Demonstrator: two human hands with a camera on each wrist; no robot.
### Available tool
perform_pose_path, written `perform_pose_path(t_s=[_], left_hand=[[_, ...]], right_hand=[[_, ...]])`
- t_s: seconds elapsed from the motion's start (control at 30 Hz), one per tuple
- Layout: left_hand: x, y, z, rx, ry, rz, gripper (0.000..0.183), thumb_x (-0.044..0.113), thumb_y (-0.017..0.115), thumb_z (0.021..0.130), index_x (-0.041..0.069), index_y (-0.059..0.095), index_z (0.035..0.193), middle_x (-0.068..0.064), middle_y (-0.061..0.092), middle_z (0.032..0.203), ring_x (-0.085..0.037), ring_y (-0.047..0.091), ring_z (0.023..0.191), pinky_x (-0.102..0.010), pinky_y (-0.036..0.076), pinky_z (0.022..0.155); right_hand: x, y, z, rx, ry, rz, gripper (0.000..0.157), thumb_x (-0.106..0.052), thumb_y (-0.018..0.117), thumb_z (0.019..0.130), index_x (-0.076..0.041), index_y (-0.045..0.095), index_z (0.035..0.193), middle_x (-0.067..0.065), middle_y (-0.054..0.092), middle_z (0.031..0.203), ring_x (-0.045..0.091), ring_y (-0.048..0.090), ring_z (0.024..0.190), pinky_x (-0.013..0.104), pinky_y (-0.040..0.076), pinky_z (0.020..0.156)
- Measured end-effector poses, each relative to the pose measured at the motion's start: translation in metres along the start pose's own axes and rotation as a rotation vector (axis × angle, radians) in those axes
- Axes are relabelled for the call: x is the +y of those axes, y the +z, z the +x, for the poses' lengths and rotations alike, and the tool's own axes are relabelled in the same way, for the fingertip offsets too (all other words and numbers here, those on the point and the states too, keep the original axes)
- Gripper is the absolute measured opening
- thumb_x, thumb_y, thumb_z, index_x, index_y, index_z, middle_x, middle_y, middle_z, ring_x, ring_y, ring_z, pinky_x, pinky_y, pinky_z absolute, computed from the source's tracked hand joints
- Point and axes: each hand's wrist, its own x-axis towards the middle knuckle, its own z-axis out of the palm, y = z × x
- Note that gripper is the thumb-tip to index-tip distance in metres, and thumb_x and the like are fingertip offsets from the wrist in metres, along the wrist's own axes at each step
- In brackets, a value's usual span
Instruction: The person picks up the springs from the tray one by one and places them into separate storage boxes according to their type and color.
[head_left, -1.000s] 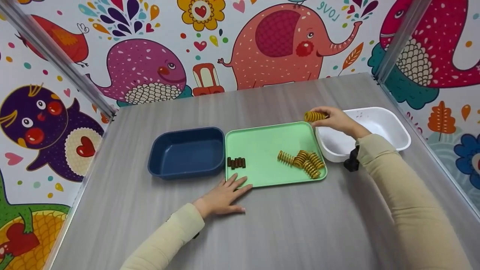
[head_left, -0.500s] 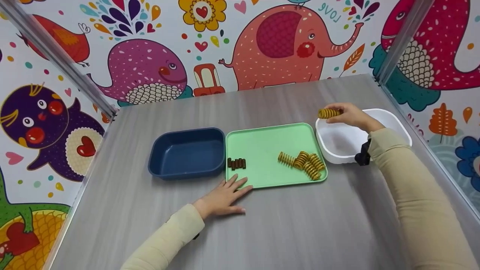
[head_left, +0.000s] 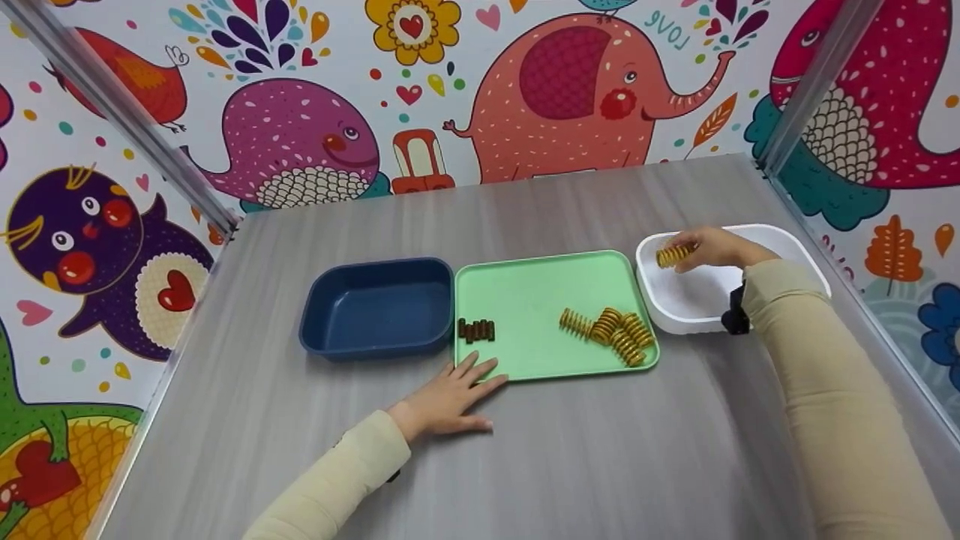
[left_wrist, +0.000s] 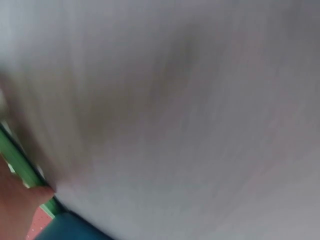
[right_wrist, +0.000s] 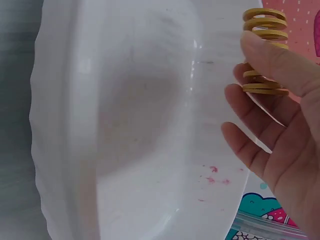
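Note:
A yellow coil spring [head_left: 673,256] is pinched between the thumb and fingers of my right hand [head_left: 712,249], over the left part of the white bin [head_left: 694,325]. In the right wrist view the thumb lies across the coils of the spring [right_wrist: 265,22]. My left hand [head_left: 448,399] is spread flat, its fingertips at the front left edge of the green tray [head_left: 525,281]. Several more yellow springs [head_left: 606,327] lie heaped at the tray's right side. Small dark brown cylinders [head_left: 477,331] stand in a cluster at its left side.
A dark blue bin [head_left: 375,304] stands against the tray's left side, and the white bin stands close by its right. Everything rests on a grey wood-grain table [head_left: 585,457]. Printed wall panels [head_left: 420,90] border the table at the back and sides.
My right hand has carried the spring rightward from the tray's back right corner, then lowered it over the white bin. My left hand has stayed in place.

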Motion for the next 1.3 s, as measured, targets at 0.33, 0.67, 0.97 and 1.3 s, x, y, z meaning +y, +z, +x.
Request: perform_pose_path(t_s=[0.33,0.67,0.97,1.3], left_hand=[[0.0,0.0,0.001,-0.013,-0.01,0.005,0.073,0.058,0.042,0.089,0.025,0.016,0.148,-0.004,0.01,0.154,-0.032,0.005,0.14,-0.055,0.022,0.105],[-0.002,0.005,0.002,0.002,-0.002,0.017,0.073,0.06,0.04,0.089,0.026,0.015,0.148,-0.004,0.01,0.154,-0.032,0.005,0.14,-0.056,0.022,0.105],[-0.001,0.004,0.002,0.0,-0.016,-0.002,0.073,0.059,0.041,0.089,0.027,0.015,0.148,-0.003,0.009,0.154,-0.031,0.003,0.141,-0.055,0.02,0.106],[0.001,0.0,0.001,-0.012,-0.026,-0.006,0.071,0.057,0.041,0.089,0.027,0.016,0.148,-0.003,0.01,0.154,-0.03,0.004,0.141,-0.055,0.022,0.106]], right_hand=[[0.012,0.01,0.008,-0.15,-0.032,-0.114,0.036,-0.012,0.072,0.077,0.002,0.058,0.107,0.016,0.054,0.097,0.026,0.047,0.089,0.038,0.043,0.074],[0.022,0.019,0.006,-0.189,0.005,-0.098,0.04,-0.014,0.074,0.076,0.001,0.057,0.109,0.019,0.051,0.104,0.031,0.045,0.095,0.043,0.04,0.082],[0.021,0.025,0.003,-0.122,-0.044,-0.186,0.034,-0.003,0.071,0.075,0.006,0.055,0.104,0.022,0.054,0.096,0.03,0.049,0.089,0.037,0.04,0.079],[0.016,0.019,-0.002,-0.128,-0.018,-0.12,0.05,-0.011,0.069,0.078,0.008,0.047,0.119,0.03,0.048,0.11,0.039,0.045,0.099,0.052,0.037,0.09]])
